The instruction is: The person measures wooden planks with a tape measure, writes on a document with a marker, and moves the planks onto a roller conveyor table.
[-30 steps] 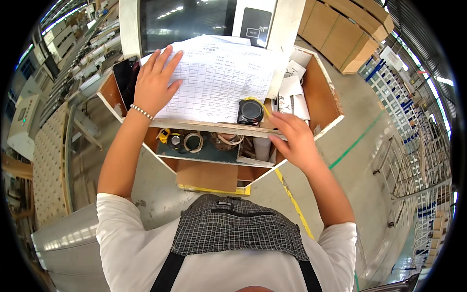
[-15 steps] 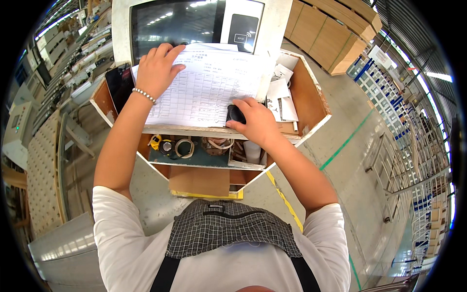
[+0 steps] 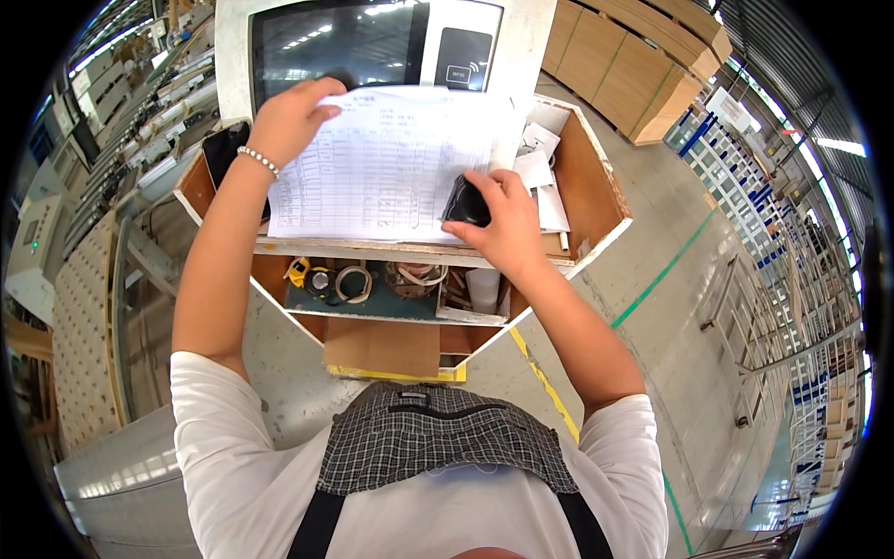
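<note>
Paper (image 3: 382, 177), a white sheet printed with a grid, lies on a worn wooden stand (image 3: 596, 177), just in front of a dark screen (image 3: 340, 51). The person's left hand (image 3: 291, 116) (a beaded bracelet (image 3: 259, 161) circles the wrist) is at the sheet's upper left corner, fingers bent and close together, the thumb below them; whether they pinch the paper cannot be told. The right hand (image 3: 507, 216) is clamped around a black tape measure (image 3: 468, 205) at the sheet's lower right corner, thumb on the near side and fingers over the far side. Left of the paper lies a dark flat object (image 3: 222, 154); to the right are small white papers (image 3: 534, 170). On the shelf below sit a yellow-and-black tool (image 3: 298, 271), a pale ring (image 3: 354, 284) and a grey cup (image 3: 482, 291).
</note>
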Demonstrator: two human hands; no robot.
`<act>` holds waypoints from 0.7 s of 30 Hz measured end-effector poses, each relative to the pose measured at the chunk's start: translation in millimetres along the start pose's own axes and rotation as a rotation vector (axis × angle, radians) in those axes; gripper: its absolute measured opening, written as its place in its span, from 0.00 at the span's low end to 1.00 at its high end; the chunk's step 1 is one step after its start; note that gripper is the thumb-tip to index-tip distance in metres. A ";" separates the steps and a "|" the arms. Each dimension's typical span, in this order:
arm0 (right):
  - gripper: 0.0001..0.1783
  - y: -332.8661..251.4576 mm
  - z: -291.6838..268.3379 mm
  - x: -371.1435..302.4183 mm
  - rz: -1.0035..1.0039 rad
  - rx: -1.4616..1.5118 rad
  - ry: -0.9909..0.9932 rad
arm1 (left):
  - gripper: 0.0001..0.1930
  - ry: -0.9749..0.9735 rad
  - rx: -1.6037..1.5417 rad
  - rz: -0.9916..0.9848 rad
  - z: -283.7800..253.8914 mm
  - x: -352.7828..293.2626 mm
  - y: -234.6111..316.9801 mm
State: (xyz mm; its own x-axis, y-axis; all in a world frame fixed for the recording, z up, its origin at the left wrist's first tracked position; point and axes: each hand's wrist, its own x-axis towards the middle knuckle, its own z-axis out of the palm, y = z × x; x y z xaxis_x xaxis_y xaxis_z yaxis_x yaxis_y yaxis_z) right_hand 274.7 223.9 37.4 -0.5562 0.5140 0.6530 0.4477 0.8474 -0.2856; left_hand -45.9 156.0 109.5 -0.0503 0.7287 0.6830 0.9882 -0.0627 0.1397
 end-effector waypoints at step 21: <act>0.35 8.4 2.1 -17.2 -0.237 -0.121 -0.130 | 0.12 0.371 0.338 0.218 14.8 -3.4 -2.1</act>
State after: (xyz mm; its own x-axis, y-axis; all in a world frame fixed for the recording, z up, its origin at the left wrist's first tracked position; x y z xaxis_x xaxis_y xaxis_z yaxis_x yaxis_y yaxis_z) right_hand 286.5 222.5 22.3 -0.7368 0.3232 0.5938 0.3704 0.9278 -0.0454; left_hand -45.7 163.7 96.3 0.1740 0.4302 0.8858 0.9698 0.0815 -0.2300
